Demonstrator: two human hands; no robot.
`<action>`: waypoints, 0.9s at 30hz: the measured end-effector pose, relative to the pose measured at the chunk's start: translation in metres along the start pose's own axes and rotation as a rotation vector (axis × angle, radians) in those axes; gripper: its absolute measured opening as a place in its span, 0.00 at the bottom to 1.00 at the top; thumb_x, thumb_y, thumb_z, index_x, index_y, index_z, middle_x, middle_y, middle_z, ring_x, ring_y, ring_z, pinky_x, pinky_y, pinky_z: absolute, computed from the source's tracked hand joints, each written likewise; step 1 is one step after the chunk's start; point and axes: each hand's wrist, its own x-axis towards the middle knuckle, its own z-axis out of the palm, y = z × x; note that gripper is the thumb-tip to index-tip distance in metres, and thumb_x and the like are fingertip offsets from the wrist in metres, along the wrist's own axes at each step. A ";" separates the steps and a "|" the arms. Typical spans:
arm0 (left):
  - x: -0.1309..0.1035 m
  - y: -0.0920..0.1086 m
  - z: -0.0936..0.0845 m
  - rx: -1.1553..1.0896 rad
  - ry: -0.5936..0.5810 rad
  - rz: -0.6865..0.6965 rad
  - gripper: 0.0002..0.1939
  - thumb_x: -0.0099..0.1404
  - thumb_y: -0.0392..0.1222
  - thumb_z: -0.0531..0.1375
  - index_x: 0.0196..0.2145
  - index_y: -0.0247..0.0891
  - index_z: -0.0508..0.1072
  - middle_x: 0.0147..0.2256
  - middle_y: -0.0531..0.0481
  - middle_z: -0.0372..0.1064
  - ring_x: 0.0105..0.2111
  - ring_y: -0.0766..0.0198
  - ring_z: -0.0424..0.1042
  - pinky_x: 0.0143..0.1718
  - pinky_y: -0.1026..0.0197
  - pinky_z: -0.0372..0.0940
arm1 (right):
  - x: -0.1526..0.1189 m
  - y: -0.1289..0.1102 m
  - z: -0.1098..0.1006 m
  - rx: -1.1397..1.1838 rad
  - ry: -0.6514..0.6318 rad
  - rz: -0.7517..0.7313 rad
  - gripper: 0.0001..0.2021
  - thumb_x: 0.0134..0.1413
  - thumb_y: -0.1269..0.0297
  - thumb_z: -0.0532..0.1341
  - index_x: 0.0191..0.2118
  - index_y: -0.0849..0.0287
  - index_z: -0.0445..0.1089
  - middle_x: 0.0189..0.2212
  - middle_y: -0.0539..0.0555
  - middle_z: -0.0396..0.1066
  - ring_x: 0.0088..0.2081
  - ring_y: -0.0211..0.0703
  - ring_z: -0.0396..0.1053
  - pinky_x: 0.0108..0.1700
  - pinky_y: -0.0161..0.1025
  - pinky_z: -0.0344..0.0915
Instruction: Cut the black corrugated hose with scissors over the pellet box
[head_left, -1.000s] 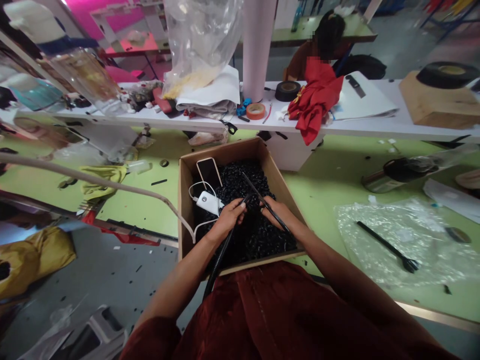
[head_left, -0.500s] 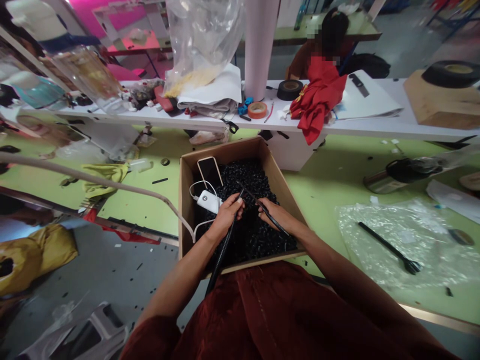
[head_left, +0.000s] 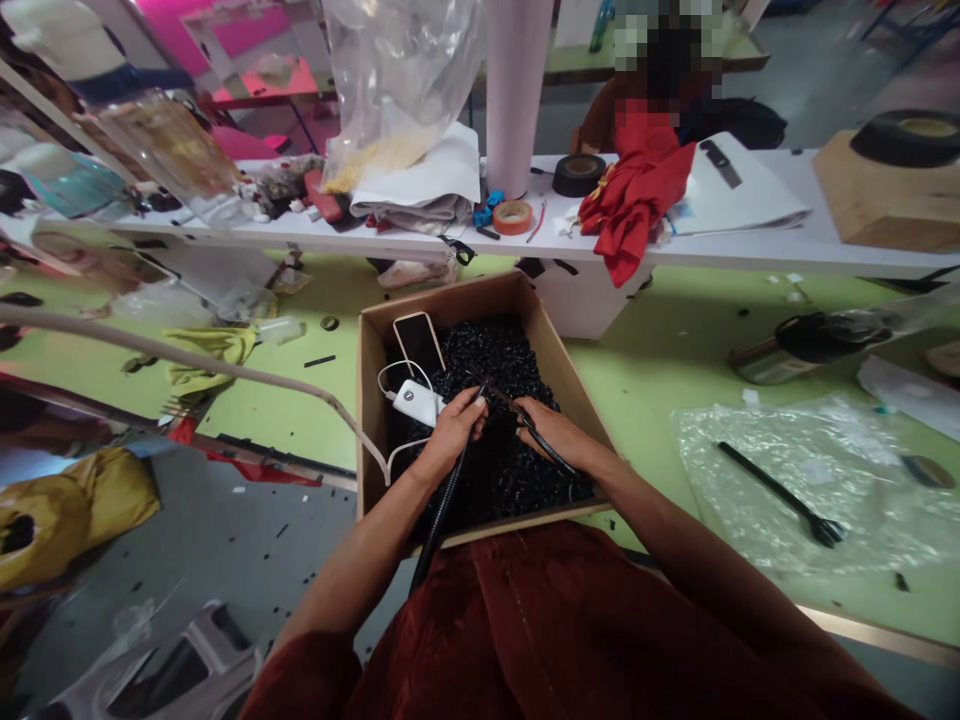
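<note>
My left hand [head_left: 454, 424] is closed around a thin black ribbed tube [head_left: 447, 505], which runs down toward my lap. In my right hand [head_left: 553, 432] is a pair of dark scissors [head_left: 551, 456], gripped by the handles, with the blades at the tube's upper end. Both hands are over a cardboard box [head_left: 576, 395] filled with small black pieces [head_left: 491, 345]. Whether the blades touch the tube is hard to make out against the dark pieces. A phone [head_left: 418, 342] leans inside the box, beside a white power bank [head_left: 417, 402] with a white cable.
A pale cable [head_left: 247, 368] crosses to the box from the left. On the right, a black forked piece [head_left: 780, 493] lies on clear plastic [head_left: 720, 530] near a steel flask [head_left: 772, 350]. The shelf [head_left: 720, 250] behind holds tape rolls and red cloth. A person sits beyond.
The scissor blades have swung slightly down and closer to the tube's end. My left hand and the tube stay almost where they were.
</note>
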 end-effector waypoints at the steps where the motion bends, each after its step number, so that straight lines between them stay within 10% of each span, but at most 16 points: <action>1: 0.000 0.000 0.000 0.001 0.005 -0.004 0.19 0.56 0.48 0.63 0.42 0.34 0.69 0.26 0.55 0.62 0.20 0.75 0.58 0.19 0.69 0.52 | 0.000 0.000 0.000 0.003 0.000 -0.003 0.19 0.52 0.71 0.53 0.51 0.61 0.59 0.46 0.60 0.67 0.45 0.46 0.67 0.48 0.41 0.59; 27: -0.001 -0.001 0.002 0.018 0.011 -0.010 0.18 0.57 0.46 0.62 0.43 0.34 0.69 0.26 0.55 0.61 0.20 0.75 0.58 0.19 0.70 0.52 | 0.000 -0.002 0.001 -0.057 0.023 -0.053 0.13 0.53 0.72 0.51 0.46 0.60 0.60 0.39 0.56 0.69 0.40 0.43 0.67 0.43 0.36 0.59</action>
